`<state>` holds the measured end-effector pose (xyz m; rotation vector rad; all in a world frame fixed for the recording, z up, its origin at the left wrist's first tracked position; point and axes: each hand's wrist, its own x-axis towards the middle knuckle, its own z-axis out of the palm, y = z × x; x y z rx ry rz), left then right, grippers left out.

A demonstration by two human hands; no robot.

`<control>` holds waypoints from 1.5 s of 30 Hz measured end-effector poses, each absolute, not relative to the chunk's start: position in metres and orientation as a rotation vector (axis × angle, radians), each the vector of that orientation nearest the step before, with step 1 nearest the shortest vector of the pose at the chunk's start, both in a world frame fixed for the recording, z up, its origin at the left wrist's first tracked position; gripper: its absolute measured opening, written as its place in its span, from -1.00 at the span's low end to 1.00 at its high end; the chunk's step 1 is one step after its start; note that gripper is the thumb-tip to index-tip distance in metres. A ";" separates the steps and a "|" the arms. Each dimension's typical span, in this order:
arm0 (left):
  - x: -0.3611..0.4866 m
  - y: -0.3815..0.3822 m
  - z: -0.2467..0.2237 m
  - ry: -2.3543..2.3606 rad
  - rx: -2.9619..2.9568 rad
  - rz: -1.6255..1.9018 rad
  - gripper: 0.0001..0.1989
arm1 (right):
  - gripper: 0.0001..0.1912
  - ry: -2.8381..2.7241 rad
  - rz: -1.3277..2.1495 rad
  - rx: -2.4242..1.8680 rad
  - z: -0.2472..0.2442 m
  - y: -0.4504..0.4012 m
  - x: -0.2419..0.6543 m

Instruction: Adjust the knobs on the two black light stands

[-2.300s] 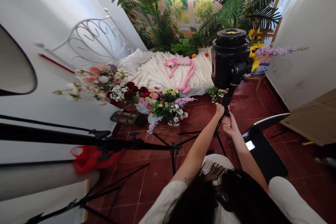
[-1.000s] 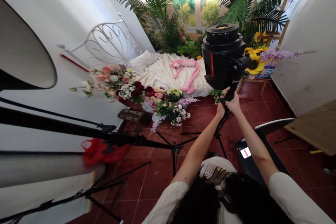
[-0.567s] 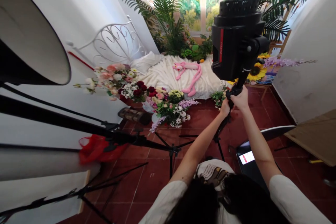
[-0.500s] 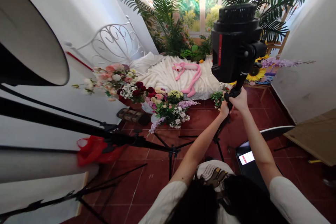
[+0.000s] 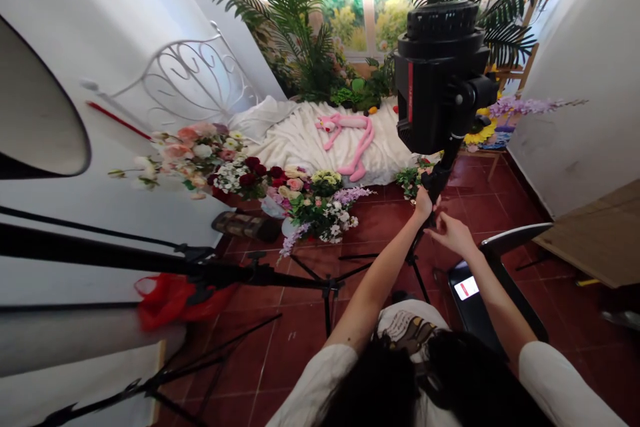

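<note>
Room corner, red tiled floor (image 5: 295,347) between pale walls. Nearest: black chair (image 5: 470,317), phone (image 5: 466,287) on its seat, screen lit. Right hand (image 5: 454,235): just beside the light stand (image 5: 447,159), lower than the left; fingers partly bent, thumb held off with a gap between. Fingertip contact with the stand cannot be told. Left hand (image 5: 424,204): fingers wrapped round the pole, closed on it below the black studio light (image 5: 440,90). Light sits atop the stand, ringed end upward. Beyond, leftward: flowers (image 5: 320,203) before a cream cover (image 5: 295,133); pink plush toy (image 5: 357,123) lies on the cover. Farthest: palm fronds (image 5: 290,7) flanking a bright window (image 5: 367,0).
</note>
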<state>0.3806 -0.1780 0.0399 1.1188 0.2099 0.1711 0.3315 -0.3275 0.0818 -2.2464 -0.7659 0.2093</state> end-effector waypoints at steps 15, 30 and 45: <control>0.376 -0.182 0.059 0.276 1.092 0.175 -0.49 | -0.28 -0.316 0.390 -1.892 0.029 -0.305 0.315; 0.377 -0.181 0.056 0.261 1.093 0.164 -0.51 | -0.30 -0.026 0.440 -1.518 0.016 -0.318 0.309; 0.372 -0.180 0.062 0.234 1.093 0.136 -0.40 | -0.33 -0.472 0.171 -2.466 0.039 -0.308 0.332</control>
